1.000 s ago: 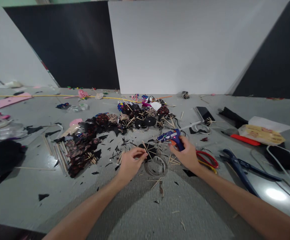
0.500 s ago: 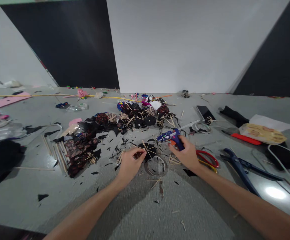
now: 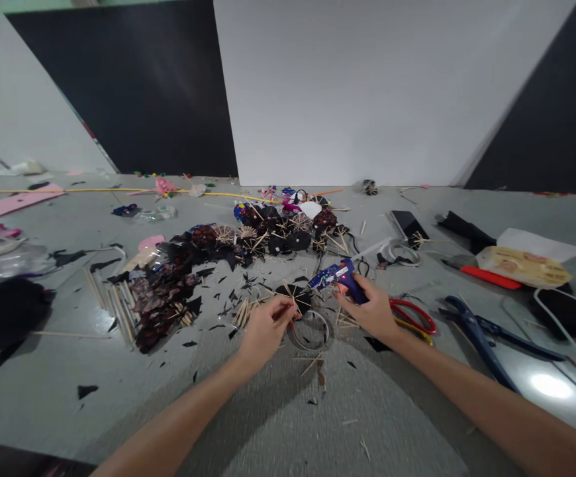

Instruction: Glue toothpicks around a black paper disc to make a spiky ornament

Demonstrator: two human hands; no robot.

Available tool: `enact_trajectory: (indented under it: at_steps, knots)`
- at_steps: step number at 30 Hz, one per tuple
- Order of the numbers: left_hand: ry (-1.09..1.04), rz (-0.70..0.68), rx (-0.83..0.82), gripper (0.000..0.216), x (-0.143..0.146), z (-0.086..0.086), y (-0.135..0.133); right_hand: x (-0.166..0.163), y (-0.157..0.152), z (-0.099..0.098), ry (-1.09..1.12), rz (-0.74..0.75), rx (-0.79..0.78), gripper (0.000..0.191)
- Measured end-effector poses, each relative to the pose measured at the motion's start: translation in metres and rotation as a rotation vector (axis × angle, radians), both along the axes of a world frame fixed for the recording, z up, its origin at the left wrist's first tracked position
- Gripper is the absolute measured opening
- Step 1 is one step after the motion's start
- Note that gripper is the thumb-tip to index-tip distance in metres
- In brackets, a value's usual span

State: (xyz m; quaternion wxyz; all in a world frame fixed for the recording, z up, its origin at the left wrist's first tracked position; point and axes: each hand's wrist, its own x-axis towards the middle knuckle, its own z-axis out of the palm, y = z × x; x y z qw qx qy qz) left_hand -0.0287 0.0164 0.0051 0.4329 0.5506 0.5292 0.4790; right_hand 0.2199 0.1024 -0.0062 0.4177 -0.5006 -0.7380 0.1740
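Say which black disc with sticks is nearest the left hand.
The black disc right at the left hand, just beyond the pale ring; the other discs lie farther off, many bunched behind it.

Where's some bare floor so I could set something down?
Mostly bare grey floor lies between the forearms, nearer than the crossed thin pale sticks; another patch lies left of the left forearm, below the crumpled dark patterned material. Around the blue glue gun and black spoked disc, it's crowded.
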Motion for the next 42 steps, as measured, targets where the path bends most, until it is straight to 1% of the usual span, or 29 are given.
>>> enact_trajectory:
  at_steps: [7,11,14,16,18,20,25,27,31,34,36,39,42]
  knots:
    - [-0.017,0.002,-0.039,0.016,0.000,-0.010,0.003,0.001,0.000,0.000,-0.013,0.018,0.034,0.034]
    - [0.041,0.017,-0.009,0.016,-0.001,-0.009,0.002,0.001,0.000,-0.001,-0.036,0.012,0.051,0.034]
    - [0.177,0.088,0.078,0.021,-0.005,-0.003,0.001,0.001,0.001,0.000,-0.014,-0.026,-0.010,0.038]
    - [0.286,0.147,0.177,0.021,-0.009,0.001,0.001,0.001,0.001,0.000,0.013,-0.049,-0.046,0.040]
    - [0.366,0.165,0.282,0.020,-0.014,0.003,0.003,0.001,0.003,0.001,0.026,-0.067,-0.058,0.041]
    - [0.405,0.143,0.355,0.019,-0.018,0.004,0.007,0.000,0.004,0.002,0.026,-0.085,-0.062,0.042]
    - [0.427,-0.009,0.396,0.019,-0.018,0.006,0.021,-0.001,0.007,0.002,0.053,-0.113,-0.092,0.047]
    - [0.438,-0.025,0.398,0.019,-0.015,0.006,0.027,0.000,0.010,0.003,0.066,-0.118,-0.098,0.046]
    - [0.442,0.031,0.413,0.018,-0.013,0.006,0.039,0.001,0.015,0.003,0.102,-0.131,-0.096,0.045]
    - [0.387,0.091,0.404,0.018,-0.011,0.006,0.047,0.002,0.018,0.003,0.149,-0.116,-0.089,0.044]
    - [0.343,0.107,0.393,0.020,-0.008,0.005,0.049,0.002,0.019,0.001,0.163,-0.109,-0.073,0.043]
    - [0.329,0.113,0.416,0.022,-0.003,-0.003,0.046,0.002,0.019,-0.002,0.146,-0.095,-0.073,0.043]
    - [0.375,0.170,0.468,0.019,0.000,-0.008,0.036,0.001,0.020,-0.005,0.142,-0.092,-0.096,0.045]
